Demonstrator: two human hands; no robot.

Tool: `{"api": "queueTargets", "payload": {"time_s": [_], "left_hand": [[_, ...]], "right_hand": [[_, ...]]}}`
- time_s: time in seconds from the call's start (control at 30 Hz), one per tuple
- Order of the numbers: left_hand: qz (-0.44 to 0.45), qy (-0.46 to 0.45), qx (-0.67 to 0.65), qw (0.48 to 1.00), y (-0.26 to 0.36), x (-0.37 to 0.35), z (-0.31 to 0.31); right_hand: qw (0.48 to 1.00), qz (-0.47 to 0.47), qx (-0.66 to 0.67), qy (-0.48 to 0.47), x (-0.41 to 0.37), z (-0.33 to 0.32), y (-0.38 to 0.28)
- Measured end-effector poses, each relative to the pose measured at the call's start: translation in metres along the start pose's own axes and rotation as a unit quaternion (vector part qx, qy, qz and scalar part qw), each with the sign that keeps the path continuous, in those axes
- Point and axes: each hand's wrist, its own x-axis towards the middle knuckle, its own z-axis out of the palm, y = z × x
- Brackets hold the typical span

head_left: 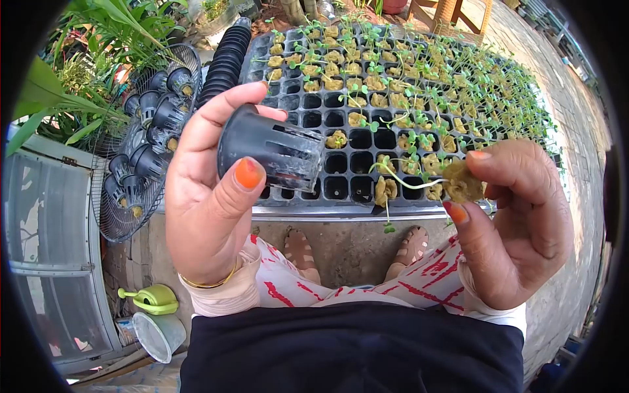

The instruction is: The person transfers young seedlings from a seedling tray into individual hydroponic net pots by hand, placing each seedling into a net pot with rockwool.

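My left hand (pixel 209 177) grips a black slotted net pot (pixel 272 147), tipped on its side with its narrow slotted end pointing right. Between the thumb and forefinger of my right hand (pixel 517 216) is a brown-green seedling plug (pixel 464 182). A pale stem (pixel 413 185) runs from the plug to the left, with small green leaves near its end. The net pot and the plug are apart. Beneath both hands lies a black seedling tray (pixel 327 209), many of whose cells hold similar plugs with sprouts, while several cells at the left are bare.
On the left, a wire basket (pixel 105 216) holds several net pots with plugs. A stack of black net pots (pixel 229 56) leans beside the tray. Lower left are a green watering can (pixel 156 299) and a translucent bucket (pixel 159 335). A wooden stool (pixel 458 16) stands at the back.
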Motion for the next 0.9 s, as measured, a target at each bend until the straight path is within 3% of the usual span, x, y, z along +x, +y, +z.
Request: {"api": "queueTargets", "payload": {"time_s": [0.07,0.2,0.9], "left_hand": [[-0.071,-0.038,-0.151,0.985,-0.006,0.002,0.002],[-0.122,-0.06,-0.233,0.963,-0.012,0.002,0.013],[-0.13,-0.072,-0.241,0.959,-0.014,-0.002,0.023]], "right_hand": [[1.0,0.001,-0.005,0.004,0.001,-0.002,-0.001],[0.999,-0.024,-0.042,-0.025,0.005,-0.002,-0.006],[0.995,-0.021,-0.088,-0.039,0.006,0.008,-0.011]]}}
